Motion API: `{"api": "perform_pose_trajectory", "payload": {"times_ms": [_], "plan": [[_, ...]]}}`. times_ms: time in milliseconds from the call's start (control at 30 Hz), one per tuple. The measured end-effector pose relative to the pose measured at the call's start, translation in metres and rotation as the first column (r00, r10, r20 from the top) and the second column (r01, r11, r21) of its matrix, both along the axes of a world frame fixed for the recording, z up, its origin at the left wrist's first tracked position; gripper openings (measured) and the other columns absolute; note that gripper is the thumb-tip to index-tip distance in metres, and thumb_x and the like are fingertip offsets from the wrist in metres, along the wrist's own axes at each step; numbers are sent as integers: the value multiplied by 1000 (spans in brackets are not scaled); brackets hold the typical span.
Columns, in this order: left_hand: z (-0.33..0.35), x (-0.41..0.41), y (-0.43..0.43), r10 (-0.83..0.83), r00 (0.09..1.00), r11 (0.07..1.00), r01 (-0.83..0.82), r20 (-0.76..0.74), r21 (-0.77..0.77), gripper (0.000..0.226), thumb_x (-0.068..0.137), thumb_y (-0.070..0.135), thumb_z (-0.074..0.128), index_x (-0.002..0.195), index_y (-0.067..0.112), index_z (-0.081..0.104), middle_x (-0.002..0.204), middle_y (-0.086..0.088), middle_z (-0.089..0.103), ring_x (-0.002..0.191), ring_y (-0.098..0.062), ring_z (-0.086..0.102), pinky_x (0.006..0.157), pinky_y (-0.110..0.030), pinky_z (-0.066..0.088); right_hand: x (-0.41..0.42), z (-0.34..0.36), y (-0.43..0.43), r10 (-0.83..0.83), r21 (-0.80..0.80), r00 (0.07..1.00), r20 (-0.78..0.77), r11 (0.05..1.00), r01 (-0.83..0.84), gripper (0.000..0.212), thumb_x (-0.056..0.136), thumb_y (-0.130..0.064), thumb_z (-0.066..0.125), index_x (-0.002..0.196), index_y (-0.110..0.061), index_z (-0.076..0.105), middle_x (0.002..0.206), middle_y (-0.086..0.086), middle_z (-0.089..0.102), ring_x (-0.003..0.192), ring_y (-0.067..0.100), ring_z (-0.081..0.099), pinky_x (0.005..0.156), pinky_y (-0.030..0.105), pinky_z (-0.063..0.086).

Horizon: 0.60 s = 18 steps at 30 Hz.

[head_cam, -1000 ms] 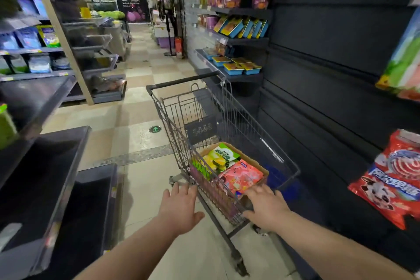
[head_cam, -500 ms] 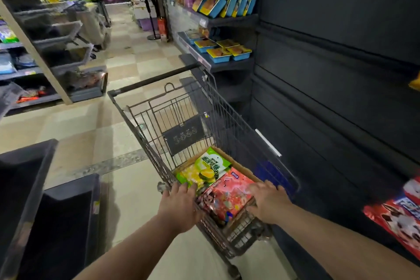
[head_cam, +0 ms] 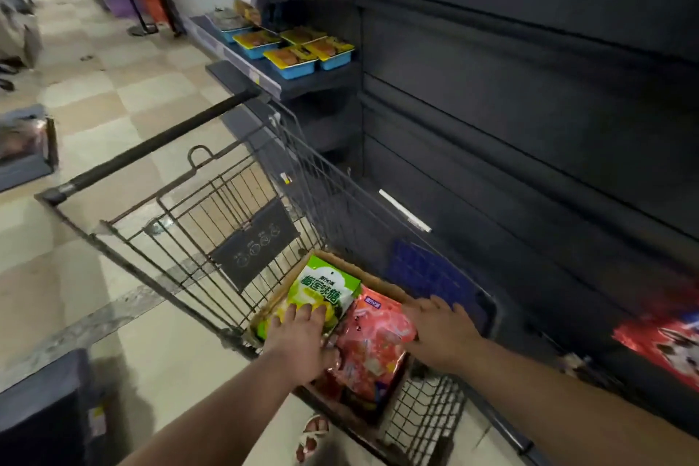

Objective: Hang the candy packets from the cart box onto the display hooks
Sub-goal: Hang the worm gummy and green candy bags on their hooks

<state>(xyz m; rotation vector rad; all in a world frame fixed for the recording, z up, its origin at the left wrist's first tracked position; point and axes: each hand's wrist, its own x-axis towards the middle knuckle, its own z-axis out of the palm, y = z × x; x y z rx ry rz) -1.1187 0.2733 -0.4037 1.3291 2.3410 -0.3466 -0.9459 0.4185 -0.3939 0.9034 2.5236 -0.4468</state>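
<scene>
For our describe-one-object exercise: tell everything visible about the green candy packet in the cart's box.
The green candy packet is a glossy plastic pouch, bright green, with a white panel bearing green lettering and yellow-green fruit pictured below. It lies tilted, top edge away from the person, in the left side of the cardboard box in the cart, against the pink packet. The left hand lays its fingers on its lower part, hiding that end.
</scene>
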Motion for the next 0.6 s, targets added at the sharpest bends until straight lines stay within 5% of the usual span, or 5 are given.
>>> {"api": "perform_pose_trajectory", "payload": {"times_ms": [300, 600], "plan": [[-61, -138, 26, 15, 997, 991, -5, 74, -130, 76, 87, 62, 48, 149, 22, 27, 150, -6, 35, 138, -26, 33, 112, -42, 30, -103, -69, 3, -88, -124, 985, 148, 987, 106, 63, 93, -42, 46, 148, -22, 24, 153, 5, 30, 141, 28, 27, 112, 45, 27], [-141, -187, 50, 1, 984, 970, 43, 179, -239, 73, 88, 59, 50, 147, 22, 27, 149, -7, 37, 137, -28, 36, 108, -42, 33, -156, -150, -5, -194, -308, 940, 282, 909, 280, 62, 95, -34, 46, 150, -16, 22, 154, 9, 28, 139, 27, 31, 110, 38, 29]]}}
